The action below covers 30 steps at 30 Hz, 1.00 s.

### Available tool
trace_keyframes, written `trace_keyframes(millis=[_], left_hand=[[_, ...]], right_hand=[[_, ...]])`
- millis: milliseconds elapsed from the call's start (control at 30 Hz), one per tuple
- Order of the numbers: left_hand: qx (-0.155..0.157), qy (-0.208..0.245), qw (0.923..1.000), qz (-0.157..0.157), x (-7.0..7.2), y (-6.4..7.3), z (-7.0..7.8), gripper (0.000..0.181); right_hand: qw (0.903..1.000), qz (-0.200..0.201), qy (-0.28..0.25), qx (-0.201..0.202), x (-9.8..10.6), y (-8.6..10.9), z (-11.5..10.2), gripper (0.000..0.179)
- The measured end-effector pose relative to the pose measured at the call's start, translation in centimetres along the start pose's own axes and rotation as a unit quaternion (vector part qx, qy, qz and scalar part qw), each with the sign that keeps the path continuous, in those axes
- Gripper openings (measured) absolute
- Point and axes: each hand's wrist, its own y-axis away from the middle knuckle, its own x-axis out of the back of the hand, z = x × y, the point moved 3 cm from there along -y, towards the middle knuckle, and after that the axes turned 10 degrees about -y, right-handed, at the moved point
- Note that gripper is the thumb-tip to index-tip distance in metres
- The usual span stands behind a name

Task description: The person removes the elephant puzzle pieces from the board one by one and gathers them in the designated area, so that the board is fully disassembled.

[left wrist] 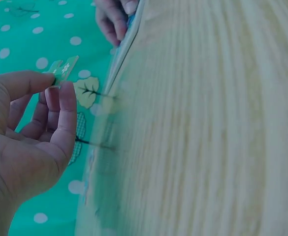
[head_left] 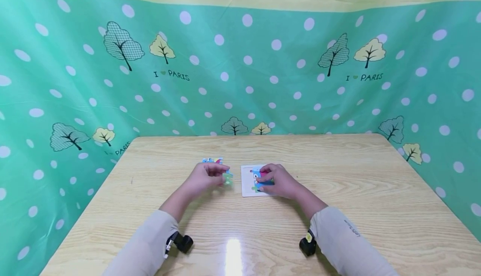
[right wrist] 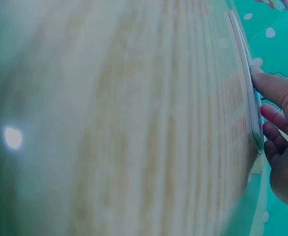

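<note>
My left hand (head_left: 204, 178) pinches a green puzzle piece (head_left: 227, 178) between thumb and forefinger, raised over the table. In the left wrist view the piece (left wrist: 66, 69) shows small white flower marks, and the other fingers are bent below it. My right hand (head_left: 279, 181) rests on a white-framed puzzle board (head_left: 246, 186), thumb and fingers spread over the picture and covering its right part. Blue, pink and green pieces lie in the frame, with a cartoon eye showing. From the right wrist view, the thumb (right wrist: 269, 86) touches the thin board at its edge.
More puzzle pieces (head_left: 212, 160), blue, yellow and red, lie behind my left hand and are partly covered by it. A wooden table (head_left: 150, 159) holds everything. Green dotted cloth (head_left: 263, 75) hangs behind the table and along its sides.
</note>
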Motion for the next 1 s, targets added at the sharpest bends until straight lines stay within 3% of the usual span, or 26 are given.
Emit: trace_keyframes(millis=[200,433,1000], left_hand=[[-0.009,0.045,0.9989,0.001,0.7,0.1,0.0,0.039],[-0.006,0.066,0.9977,0.018,1.6,0.4,-0.4,0.04],[0.003,0.038,0.9976,0.058,4.3,1.2,-1.8,0.034]], right_hand=[[1.0,0.003,0.004,0.002,0.0,-0.1,0.2,0.026],[1.0,0.004,0.001,0.005,-0.1,-0.1,0.2,0.026],[0.9999,0.001,0.006,-0.016,0.0,0.0,0.0,0.026]])
